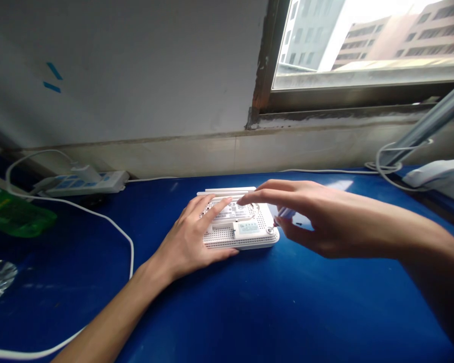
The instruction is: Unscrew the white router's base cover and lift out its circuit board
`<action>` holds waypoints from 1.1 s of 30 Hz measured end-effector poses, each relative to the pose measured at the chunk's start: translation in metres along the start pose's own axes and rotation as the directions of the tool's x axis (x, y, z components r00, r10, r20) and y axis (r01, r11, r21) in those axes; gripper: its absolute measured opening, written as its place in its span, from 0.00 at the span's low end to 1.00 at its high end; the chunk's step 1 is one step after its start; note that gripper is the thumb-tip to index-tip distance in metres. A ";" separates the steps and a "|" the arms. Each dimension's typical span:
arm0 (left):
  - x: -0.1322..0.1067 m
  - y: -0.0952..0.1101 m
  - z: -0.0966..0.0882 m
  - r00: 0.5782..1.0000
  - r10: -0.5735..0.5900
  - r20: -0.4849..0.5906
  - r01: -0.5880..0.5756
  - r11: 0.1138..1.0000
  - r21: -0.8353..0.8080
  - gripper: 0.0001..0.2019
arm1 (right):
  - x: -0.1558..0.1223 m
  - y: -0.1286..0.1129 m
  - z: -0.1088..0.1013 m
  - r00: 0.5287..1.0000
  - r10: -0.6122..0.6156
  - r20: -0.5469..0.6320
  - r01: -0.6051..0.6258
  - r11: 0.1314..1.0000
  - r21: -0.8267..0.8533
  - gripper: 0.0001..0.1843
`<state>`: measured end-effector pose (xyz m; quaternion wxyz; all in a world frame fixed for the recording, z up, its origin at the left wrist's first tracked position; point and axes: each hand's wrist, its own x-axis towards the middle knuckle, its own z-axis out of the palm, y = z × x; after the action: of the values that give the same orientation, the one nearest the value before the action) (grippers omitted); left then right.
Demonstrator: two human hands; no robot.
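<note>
A white router (263, 220) lies underside up on the blue table, its vented base and printed labels facing me. My left hand (194, 234) grips its left side, fingers over the top and thumb along the near edge. At the router's right corner is my right hand (318, 217), index finger stretched over the base. Between its thumb and curled fingers sits a small pale object (286, 212), mostly hidden, whose kind I cannot make out. Two white bars, apparently antennas (230, 191), run along the router's far edge.
On the blue table (227, 312), a power strip (87, 182) with a white plug stands at the back left. A white cable (113, 222) curves down the left side. A green bottle (18, 214) lies far left. A grey pole (427, 123) rises at right beside a white device (439, 174).
</note>
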<state>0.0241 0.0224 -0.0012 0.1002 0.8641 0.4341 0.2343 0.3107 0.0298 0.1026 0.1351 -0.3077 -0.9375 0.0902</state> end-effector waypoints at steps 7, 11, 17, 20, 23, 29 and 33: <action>-0.001 0.000 0.000 1.000 -0.013 0.008 0.013 1.000 0.001 0.48 | 0.001 0.003 0.003 0.998 0.052 -0.022 -0.052 0.998 -0.023 0.13; 0.000 0.001 -0.001 1.000 -0.014 0.014 0.014 1.000 0.001 0.47 | -0.005 0.005 0.001 0.999 0.015 -0.049 -0.016 0.999 -0.030 0.33; -0.001 0.001 0.000 1.000 -0.015 0.014 0.015 1.000 0.013 0.47 | -0.002 0.006 0.003 0.997 0.081 -0.006 -0.081 0.996 -0.045 0.17; 0.000 0.001 0.000 1.000 -0.016 0.017 0.016 1.000 0.016 0.46 | 0.000 0.006 0.006 0.998 0.058 -0.017 -0.058 0.998 -0.031 0.18; 0.000 0.001 0.000 0.999 -0.024 0.022 0.024 0.999 0.023 0.47 | -0.003 0.004 0.006 1.000 0.022 -0.013 -0.022 1.000 -0.020 0.31; -0.001 -0.001 0.001 1.000 -0.009 0.011 0.009 1.000 0.022 0.47 | 0.003 0.003 0.002 0.998 0.059 -0.024 -0.060 0.998 -0.015 0.13; -0.001 -0.001 0.001 1.000 -0.003 0.012 0.003 1.000 0.023 0.46 | 0.002 0.003 -0.001 0.999 0.049 -0.016 -0.048 0.998 0.047 0.10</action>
<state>0.0231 0.0223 -0.0033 0.0934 0.8659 0.4375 0.2238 0.3112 0.0340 0.1032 0.1479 -0.3279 -0.9262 0.1126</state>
